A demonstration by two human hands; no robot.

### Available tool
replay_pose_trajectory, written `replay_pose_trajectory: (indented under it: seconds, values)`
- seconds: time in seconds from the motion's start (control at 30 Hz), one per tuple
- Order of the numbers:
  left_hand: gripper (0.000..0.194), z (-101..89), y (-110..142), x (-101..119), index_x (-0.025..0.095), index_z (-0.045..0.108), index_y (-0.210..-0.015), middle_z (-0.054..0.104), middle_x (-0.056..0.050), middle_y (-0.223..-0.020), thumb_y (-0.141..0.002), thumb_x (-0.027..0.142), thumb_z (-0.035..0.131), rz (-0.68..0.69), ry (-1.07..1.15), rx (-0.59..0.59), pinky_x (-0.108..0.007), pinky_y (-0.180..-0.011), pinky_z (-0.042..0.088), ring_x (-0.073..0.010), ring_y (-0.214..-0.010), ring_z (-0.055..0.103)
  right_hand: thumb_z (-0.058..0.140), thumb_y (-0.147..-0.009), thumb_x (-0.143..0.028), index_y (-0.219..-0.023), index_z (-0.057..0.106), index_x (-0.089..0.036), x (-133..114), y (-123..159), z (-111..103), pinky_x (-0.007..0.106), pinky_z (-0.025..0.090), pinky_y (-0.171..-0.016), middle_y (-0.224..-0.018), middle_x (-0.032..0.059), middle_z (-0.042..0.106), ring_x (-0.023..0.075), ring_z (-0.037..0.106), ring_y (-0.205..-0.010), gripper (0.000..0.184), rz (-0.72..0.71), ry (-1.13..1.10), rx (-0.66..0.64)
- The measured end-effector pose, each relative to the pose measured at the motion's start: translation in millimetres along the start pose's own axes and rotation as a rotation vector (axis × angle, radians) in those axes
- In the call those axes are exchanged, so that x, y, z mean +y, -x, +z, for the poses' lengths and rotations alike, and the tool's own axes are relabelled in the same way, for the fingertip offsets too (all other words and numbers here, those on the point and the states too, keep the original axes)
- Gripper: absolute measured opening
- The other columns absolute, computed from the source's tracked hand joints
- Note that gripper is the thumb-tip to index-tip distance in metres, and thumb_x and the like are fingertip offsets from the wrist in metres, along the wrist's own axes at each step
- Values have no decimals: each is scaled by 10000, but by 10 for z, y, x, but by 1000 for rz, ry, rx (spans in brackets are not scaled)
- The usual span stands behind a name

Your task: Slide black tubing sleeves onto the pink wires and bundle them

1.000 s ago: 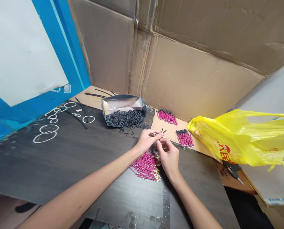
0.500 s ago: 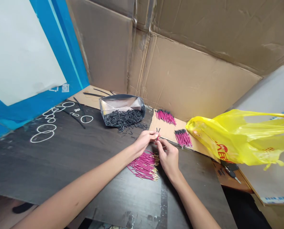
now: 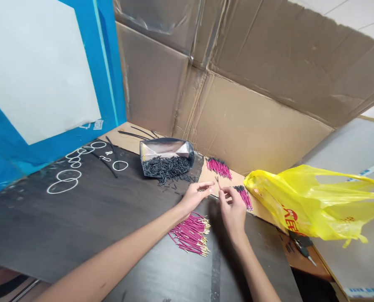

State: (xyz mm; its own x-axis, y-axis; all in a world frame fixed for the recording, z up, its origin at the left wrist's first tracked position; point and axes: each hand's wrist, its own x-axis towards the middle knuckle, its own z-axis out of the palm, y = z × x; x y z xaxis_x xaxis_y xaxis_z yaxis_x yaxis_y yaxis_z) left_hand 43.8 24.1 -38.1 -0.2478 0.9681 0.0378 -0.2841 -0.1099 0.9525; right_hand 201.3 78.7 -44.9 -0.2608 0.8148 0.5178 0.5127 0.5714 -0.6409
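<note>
My left hand (image 3: 195,195) hovers above a loose pile of pink wires with gold tips (image 3: 190,233) on the dark tabletop (image 3: 89,214), its thumb and forefinger pinched on something too small to name. To its right, my right hand (image 3: 232,209) pinches one short wire with a dark end, held upright close to a finished bunch of pink wires (image 3: 245,196). A second finished bunch (image 3: 219,166) lies farther back. An open silver tray of short black tube pieces (image 3: 166,158) stands behind my left hand, with several pieces spilled in front.
A yellow plastic bag (image 3: 315,203) lies at the right on a cardboard sheet. White rings (image 3: 64,184) and black strips lie at the left. Cardboard walls (image 3: 253,105) close off the back, and a blue-and-white board (image 3: 42,84) the left. A small tool (image 3: 302,249) sits under the bag.
My hands have parted; the right one moved right toward the finished bunch carrying a wire. The camera tilted up and shifted, so everything sits lower in view.
</note>
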Motion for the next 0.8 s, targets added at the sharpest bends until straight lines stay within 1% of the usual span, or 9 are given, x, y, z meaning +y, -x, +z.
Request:
replay_pose_trajectory:
  seconds: [0.1, 0.17, 0.2, 0.27, 0.33, 0.43, 0.57, 0.7, 0.8]
  values:
    - [426, -46, -30, 0, 132, 789, -1124, 748, -93, -1039, -758, 349, 791, 42, -41, 68, -305, -899, 469, -200, -948, 634, 558, -944, -397, -914, 726, -185, 181, -460, -35, 316, 434, -756, -899, 88, 735, 222, 634, -807, 272, 3, 227, 41]
    - [377, -86, -59, -15, 125, 795, -1059, 733, -73, -939, -745, 333, 779, 71, -55, 97, -302, -872, 464, -186, -881, 620, 524, -943, -336, -923, 747, -163, 298, -782, -28, 323, 398, -746, -926, 117, 742, 223, 626, -825, 283, 58, 448, -14]
    - [350, -106, -76, -25, 123, 793, -1021, 720, -63, -899, -737, 326, 771, 83, -52, 112, -300, -856, 461, -180, -854, 613, 497, -947, -322, -959, 759, -155, 347, -925, -17, 329, 380, -730, -948, 132, 741, 221, 616, -824, 311, 105, 559, -80]
    - [310, -140, -112, -44, 121, 780, -963, 696, -48, -848, -721, 313, 755, 98, -41, 137, -294, -823, 454, -171, -814, 595, 496, -932, -322, -970, 773, -124, 421, -1152, 16, 350, 347, -703, -971, 178, 731, 230, 599, -836, 342, 135, 628, -145]
    - [282, -167, -143, -56, 119, 763, -922, 675, -36, -813, -706, 299, 742, 106, -30, 155, -288, -795, 443, -163, -787, 578, 501, -922, -350, -946, 780, -101, 469, -1297, 51, 374, 332, -683, -926, 203, 721, 234, 590, -805, 376, 165, 651, -194]
    - [262, -196, -163, -55, 119, 748, -900, 644, -18, -768, -703, 290, 728, 108, -24, 169, -280, -766, 423, -153, -756, 556, 493, -920, -396, -920, 782, -79, 517, -1399, 93, 402, 346, -682, -867, 221, 711, 238, 599, -758, 429, 206, 671, -274]
    - [237, -230, -155, -59, 120, 743, -908, 638, -15, -769, -731, 272, 699, 131, -48, 172, -279, -779, 419, -151, -764, 558, 484, -914, -390, -952, 787, -89, 554, -1438, 119, 423, 402, -734, -944, 261, 720, 286, 654, -839, 429, 231, 680, -345]
    - [274, -284, -165, -88, 111, 740, -992, 639, -20, -721, -814, 294, 640, 154, -84, 136, -297, -776, 439, -168, -744, 589, 511, -916, -431, -1045, 793, -159, 488, -1428, 88, 465, 462, -864, -1018, 246, 735, 360, 678, -1015, 412, 263, 602, -311]
    - [330, -275, -100, 49, 113, 724, -1087, 601, -5, -653, -898, 343, 581, 172, -159, 133, -314, -736, 446, -173, -676, 580, 483, -937, -441, -1144, 761, -168, 262, -1376, -63, 499, 466, -969, -1120, 223, 735, 374, 660, -1126, 441, 253, 396, -255]
